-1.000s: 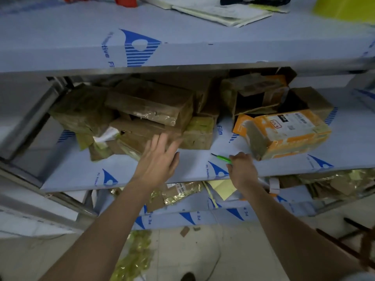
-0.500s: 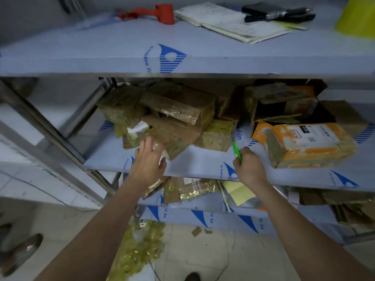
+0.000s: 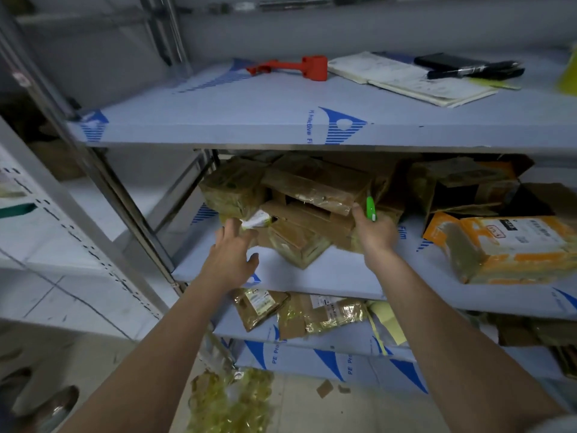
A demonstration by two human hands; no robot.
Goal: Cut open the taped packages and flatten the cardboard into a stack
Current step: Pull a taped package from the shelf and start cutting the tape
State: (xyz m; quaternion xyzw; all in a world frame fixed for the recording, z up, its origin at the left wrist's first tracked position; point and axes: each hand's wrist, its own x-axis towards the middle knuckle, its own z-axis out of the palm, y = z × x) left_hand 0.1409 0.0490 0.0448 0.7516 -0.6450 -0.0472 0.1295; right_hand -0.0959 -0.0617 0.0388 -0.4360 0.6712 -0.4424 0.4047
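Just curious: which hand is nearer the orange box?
Right. The right hand, holding a green cutter, is just left of the orange box; the left hand is farther left.

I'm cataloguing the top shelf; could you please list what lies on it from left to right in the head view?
Red tool → open notebook → black pen → yellow object, cut off at the frame's right edge.

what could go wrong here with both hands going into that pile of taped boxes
The right hand holds a green cutter while reaching against the taped cardboard packages; if its blade is out, it could nick the left hand close by. The packages are piled loosely and tilted, so pulling one may tip others off the middle shelf.
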